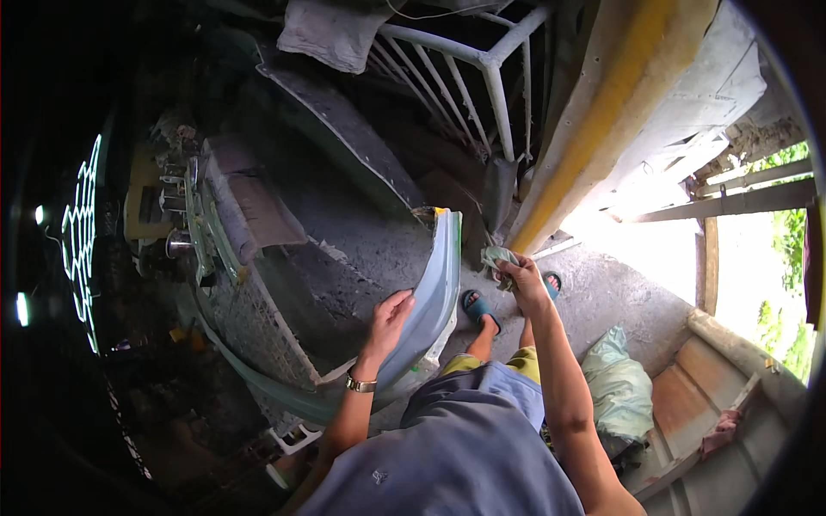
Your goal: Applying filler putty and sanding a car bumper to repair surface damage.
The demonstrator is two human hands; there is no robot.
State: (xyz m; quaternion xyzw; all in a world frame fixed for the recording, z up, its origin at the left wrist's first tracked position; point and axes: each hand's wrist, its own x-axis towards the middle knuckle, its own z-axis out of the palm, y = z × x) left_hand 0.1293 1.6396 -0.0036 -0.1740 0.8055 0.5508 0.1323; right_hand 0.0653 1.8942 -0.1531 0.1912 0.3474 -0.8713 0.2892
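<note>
A long, curved, pale blue panel that looks like a car bumper [443,275] runs from the middle of the view round to the lower left. My left hand [389,325], with a metal-banded watch [360,383] at its wrist, is at the inner edge of this bumper. Its fingers are stretched out and hold nothing; whether they touch the surface I cannot tell. Past the bumper's far right end, my right hand [523,279] pinches a crumpled grey-green rag [497,256]. That rag hangs clear of the bumper.
Metal railings [447,86] and a tall panel with a yellow stripe [602,112] rise ahead. A filled pale green sack [618,383] lies at right beside a rusty-brown panel [697,387]. Cluttered tools and a metal cup [179,243] sit at left. My sandalled feet stand on concrete.
</note>
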